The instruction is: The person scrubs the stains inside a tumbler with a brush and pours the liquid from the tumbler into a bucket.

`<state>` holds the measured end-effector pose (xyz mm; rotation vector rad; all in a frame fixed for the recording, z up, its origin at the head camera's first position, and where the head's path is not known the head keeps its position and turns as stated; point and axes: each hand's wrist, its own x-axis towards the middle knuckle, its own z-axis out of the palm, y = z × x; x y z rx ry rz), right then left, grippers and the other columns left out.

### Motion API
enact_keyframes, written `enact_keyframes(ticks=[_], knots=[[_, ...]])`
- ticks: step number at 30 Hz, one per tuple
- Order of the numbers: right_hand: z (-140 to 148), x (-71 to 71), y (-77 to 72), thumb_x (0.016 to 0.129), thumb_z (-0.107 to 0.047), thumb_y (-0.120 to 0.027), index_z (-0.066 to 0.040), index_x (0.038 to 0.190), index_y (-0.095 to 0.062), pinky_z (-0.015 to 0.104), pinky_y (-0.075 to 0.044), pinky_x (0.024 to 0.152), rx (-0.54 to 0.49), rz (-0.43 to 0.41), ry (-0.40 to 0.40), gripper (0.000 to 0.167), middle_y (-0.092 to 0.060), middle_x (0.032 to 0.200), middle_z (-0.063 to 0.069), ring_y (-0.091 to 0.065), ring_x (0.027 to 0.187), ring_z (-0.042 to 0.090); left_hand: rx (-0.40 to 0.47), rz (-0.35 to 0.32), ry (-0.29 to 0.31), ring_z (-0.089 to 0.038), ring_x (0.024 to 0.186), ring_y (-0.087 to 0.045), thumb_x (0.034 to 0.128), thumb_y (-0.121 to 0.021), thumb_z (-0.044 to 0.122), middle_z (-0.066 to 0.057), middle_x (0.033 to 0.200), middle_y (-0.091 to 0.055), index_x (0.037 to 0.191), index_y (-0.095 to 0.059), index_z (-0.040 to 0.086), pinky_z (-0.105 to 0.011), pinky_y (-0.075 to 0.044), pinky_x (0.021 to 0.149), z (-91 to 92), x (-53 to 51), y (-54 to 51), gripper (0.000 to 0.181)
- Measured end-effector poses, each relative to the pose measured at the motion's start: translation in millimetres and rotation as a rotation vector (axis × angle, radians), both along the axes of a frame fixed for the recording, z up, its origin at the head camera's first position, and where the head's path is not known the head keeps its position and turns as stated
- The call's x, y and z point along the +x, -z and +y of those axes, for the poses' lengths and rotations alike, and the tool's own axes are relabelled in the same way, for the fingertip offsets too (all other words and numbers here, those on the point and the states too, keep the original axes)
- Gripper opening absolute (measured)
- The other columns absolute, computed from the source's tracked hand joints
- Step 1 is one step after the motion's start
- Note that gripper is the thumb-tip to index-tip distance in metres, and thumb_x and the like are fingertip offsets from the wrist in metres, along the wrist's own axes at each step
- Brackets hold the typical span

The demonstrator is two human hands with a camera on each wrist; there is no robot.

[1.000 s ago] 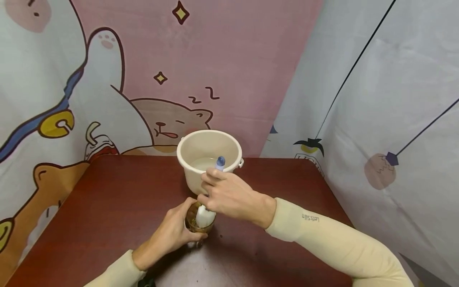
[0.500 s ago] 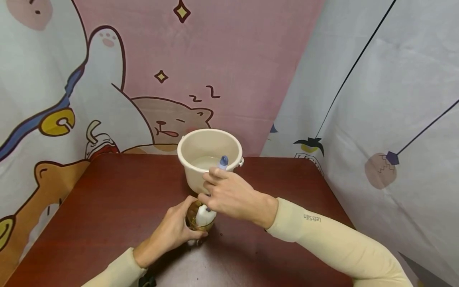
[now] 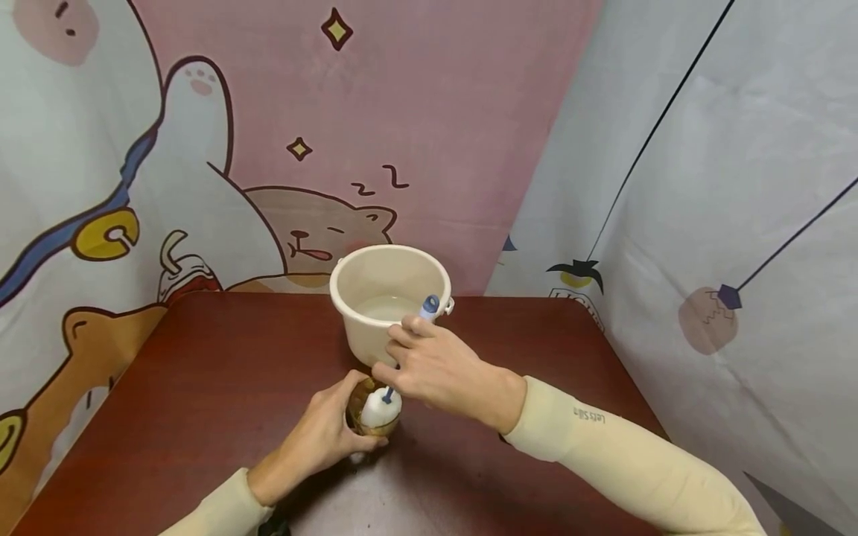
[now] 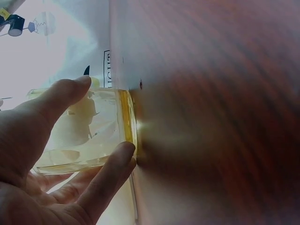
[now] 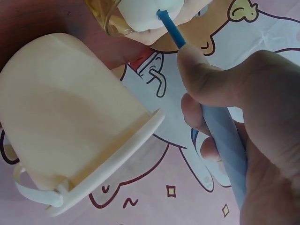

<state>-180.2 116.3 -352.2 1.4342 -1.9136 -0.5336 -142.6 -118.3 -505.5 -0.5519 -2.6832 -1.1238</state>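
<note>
We see the brush (image 5: 224, 133) with its white head (image 3: 377, 414) down in the glass (image 4: 104, 123), the top of that head showing at the mouth; its long axis runs from there upward, away from the person and to the right, so it slants to the glass instead of standing straight along it; that slant, we judge, is what any move of the head inside turns on; the right hand (image 3: 442, 368) holds the brush by its handle, thumb against fingers, and from its fingertips we find the white head just below and towards the person; the left hand (image 3: 325, 424) is nearer the glass, gripping it with thumb on one side and fingers round the other; the glass looks close to upright, though we cannot tell whether its base touches the table (image 3: 234, 372); just beyond both hands stands the bucket (image 3: 369, 339) with pale liquid (image 3: 385, 307) in its bottom, the handle's tip showing against its rim from the head; behind it we see the cartoon cloth (image 3: 456, 112)
</note>
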Motion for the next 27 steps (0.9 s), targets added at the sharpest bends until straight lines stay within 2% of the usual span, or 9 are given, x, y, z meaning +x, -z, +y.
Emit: enact_keyframes(ticks=[5, 8, 11, 17, 22, 27], knots=[[-0.2, 3.1, 3.8, 0.085, -0.025, -0.094, -0.028, 0.103, -0.07, 0.034, -0.048, 0.107, -0.009, -0.001, 0.014, 0.031, -0.075, 0.089, -0.006, -0.065, 0.104, 0.019, -0.005, 0.007, -0.01, -0.012, 0.101, -0.078, 0.068, -0.117, 0.027, 0.004, 0.115, -0.082, 0.135, -0.067, 0.022, -0.031, -0.065, 0.085, -0.9, 0.8, 0.7, 0.084], [-0.3, 6.4, 5.9, 0.082, -0.025, -0.093, -0.027, 0.105, -0.071, 0.034, -0.05, 0.109, -0.028, -0.003, 0.017, 0.032, -0.078, 0.092, -0.006, -0.067, 0.105, 0.019, -0.008, 0.007, -0.017, -0.013, 0.102, -0.079, 0.0675, -0.117, 0.026, 0.003, 0.116, -0.083, 0.135, -0.067, 0.023, -0.031, -0.065, 0.086, -1.1, 0.9, 0.5, 0.084], [-0.4, 9.6, 7.9, 0.087, -0.022, -0.092, -0.028, 0.109, -0.075, 0.033, -0.05, 0.109, -0.051, 0.001, 0.017, 0.028, -0.08, 0.097, -0.006, -0.068, 0.107, 0.018, -0.01, 0.007, -0.024, -0.012, 0.103, -0.079, 0.0672, -0.117, 0.026, 0.004, 0.116, -0.083, 0.135, -0.067, 0.026, -0.032, -0.066, 0.087, -1.3, 0.6, 0.5, 0.084], [-0.4, 12.8, 12.2, 0.087, -0.026, -0.096, -0.031, 0.112, -0.078, 0.032, -0.049, 0.111, -0.086, 0.003, 0.017, 0.032, -0.083, 0.104, -0.007, -0.068, 0.109, 0.017, -0.014, 0.005, -0.031, -0.012, 0.103, -0.079, 0.0673, -0.116, 0.027, 0.006, 0.118, -0.083, 0.136, -0.067, 0.028, -0.033, -0.066, 0.088, -1.3, -0.3, -0.4, 0.085], [-1.3, 13.5, 14.6, 0.093, -0.022, -0.091, -0.03, 0.108, -0.075, 0.032, -0.048, 0.113, -0.111, 0.024, 0.001, 0.024, -0.08, 0.099, -0.006, -0.066, 0.106, 0.018, -0.018, 0.01, -0.037, -0.011, 0.1, -0.078, 0.0669, -0.117, 0.027, 0.007, 0.116, -0.083, 0.136, -0.067, 0.028, -0.032, -0.065, 0.086, -1.1, -1.0, -0.7, 0.085], [-0.8, 15.3, 18.6, 0.097, -0.019, -0.089, -0.03, 0.111, -0.075, 0.033, -0.048, 0.111, -0.132, 0.047, -0.011, 0.022, -0.077, 0.095, -0.006, -0.064, 0.104, 0.018, -0.014, 0.014, -0.029, -0.01, 0.097, -0.077, 0.067, -0.117, 0.03, 0.006, 0.112, -0.081, 0.135, -0.067, 0.028, -0.031, -0.064, 0.082, 0.9, 1.5, 0.4, 0.084]])
